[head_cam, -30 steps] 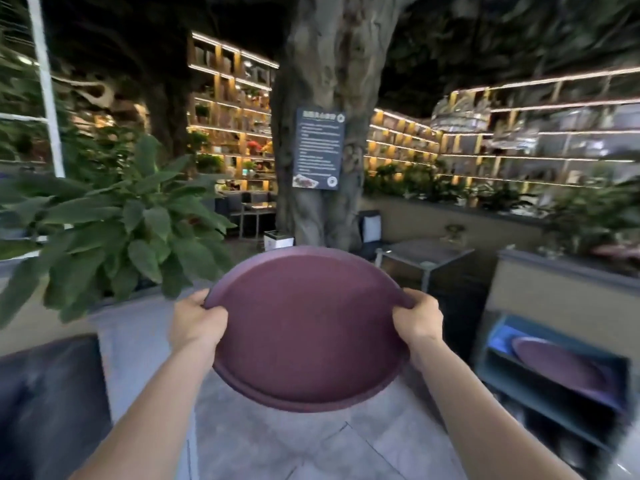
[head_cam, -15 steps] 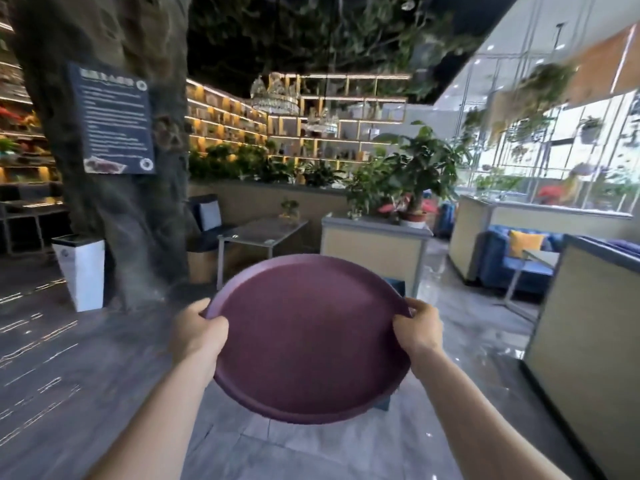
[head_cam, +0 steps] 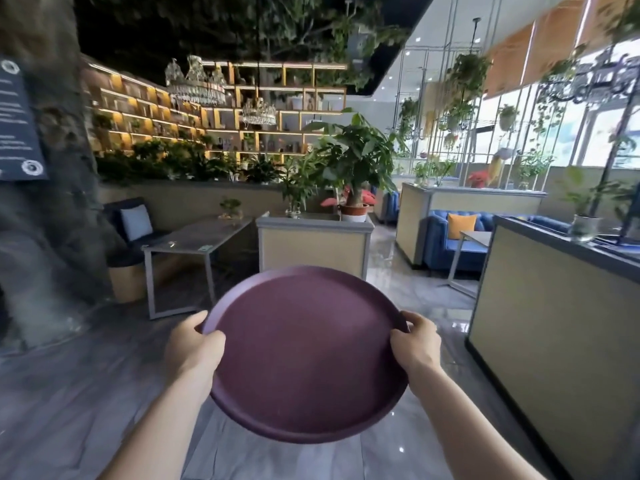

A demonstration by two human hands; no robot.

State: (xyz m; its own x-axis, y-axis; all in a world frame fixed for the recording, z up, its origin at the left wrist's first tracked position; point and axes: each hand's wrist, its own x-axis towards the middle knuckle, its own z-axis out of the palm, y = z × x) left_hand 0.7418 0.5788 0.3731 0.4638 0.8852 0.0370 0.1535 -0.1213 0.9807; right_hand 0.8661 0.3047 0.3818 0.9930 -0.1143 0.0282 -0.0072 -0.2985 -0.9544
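A round purple tray (head_cam: pixel 304 358) with nothing on it is held in front of me at about waist height, its face tilted slightly toward me. My left hand (head_cam: pixel 194 348) grips the tray's left rim with the thumb on top. My right hand (head_cam: pixel 415 344) grips the right rim in the same way. Both forearms reach in from the bottom of the view.
A large tree trunk (head_cam: pixel 38 202) with a dark sign stands at the left. Ahead are a grey table (head_cam: pixel 197 237), a beige planter box (head_cam: pixel 313 247) with potted plants, and a blue sofa (head_cam: pixel 450 237). A beige partition wall (head_cam: pixel 554 323) runs along the right. Glossy tiled floor lies between them.
The view has swung to the right: the tree trunk slid to the left edge and the planter box, sofa and windows came into sight. Both hands kept their grip on the tray.
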